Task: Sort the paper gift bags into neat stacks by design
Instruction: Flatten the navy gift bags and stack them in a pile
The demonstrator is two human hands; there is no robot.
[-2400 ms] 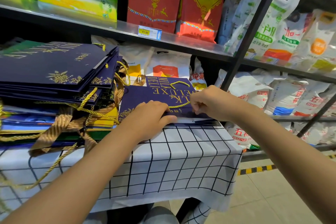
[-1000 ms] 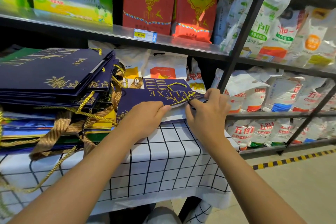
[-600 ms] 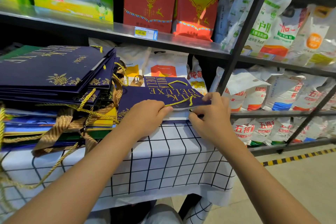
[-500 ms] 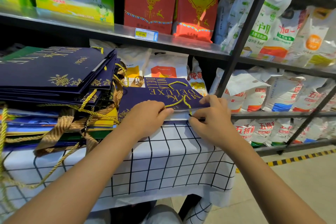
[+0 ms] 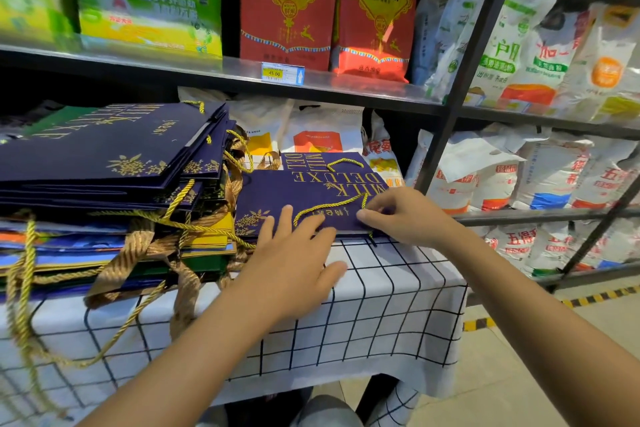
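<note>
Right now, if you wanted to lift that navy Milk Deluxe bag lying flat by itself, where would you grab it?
Probably by the near edge of the navy bag, coming from the front. It lies flat on the checked tablecloth, so only its edges offer a pinch. The right hand already pinches there, while the left hand rests flat on it.

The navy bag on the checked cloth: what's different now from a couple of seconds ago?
The right hand came off the bag's corner and now pinches the gold cord handle. The left hand still presses flat on the navy bag; the tall pile is unchanged.
</note>
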